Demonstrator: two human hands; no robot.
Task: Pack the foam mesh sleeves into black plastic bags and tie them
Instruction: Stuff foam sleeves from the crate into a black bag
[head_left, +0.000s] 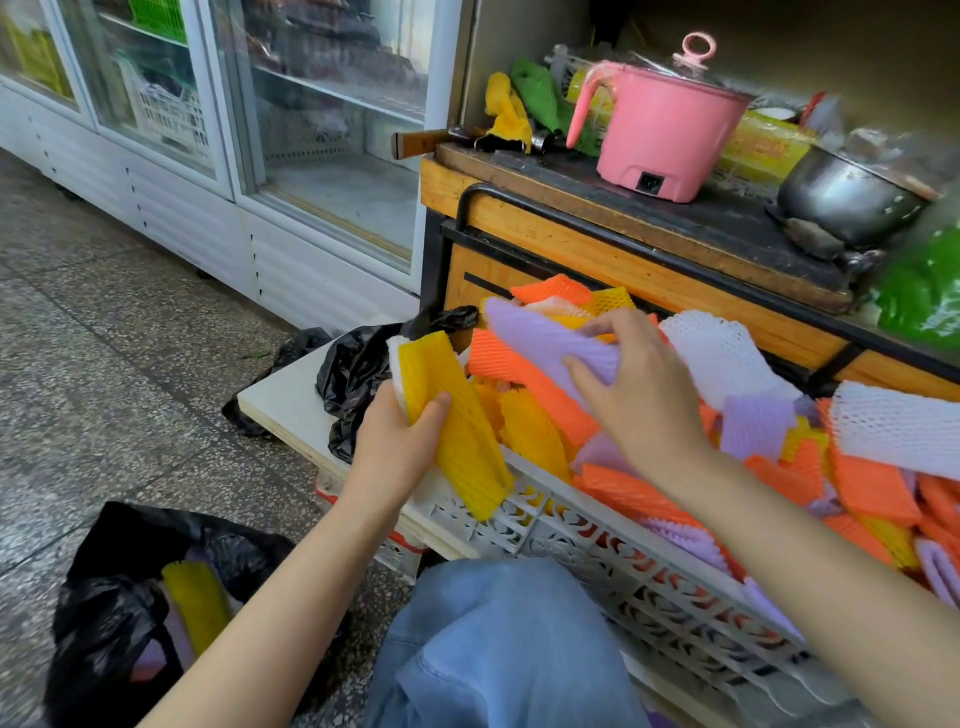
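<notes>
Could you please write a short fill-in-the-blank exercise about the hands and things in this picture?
1. The left hand grips, under its thumb, a foam sleeve coloured ____.
2. The right hand pinches a mesh sleeve coloured ____.
3. The open black bag sits on the ____.
4. The pot with the ring knob is ____.
Missing words: yellow; purple; floor; pink.

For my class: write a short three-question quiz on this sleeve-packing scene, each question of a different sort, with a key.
1. True or false: the left hand holds a yellow sleeve.
2. Which colour of sleeve does the right hand grip? A orange, B purple, C green.
3. Fill in: the loose sleeves lie heaped in a white ____.
Key: 1 true; 2 B, the purple sleeve; 3 crate.
</notes>
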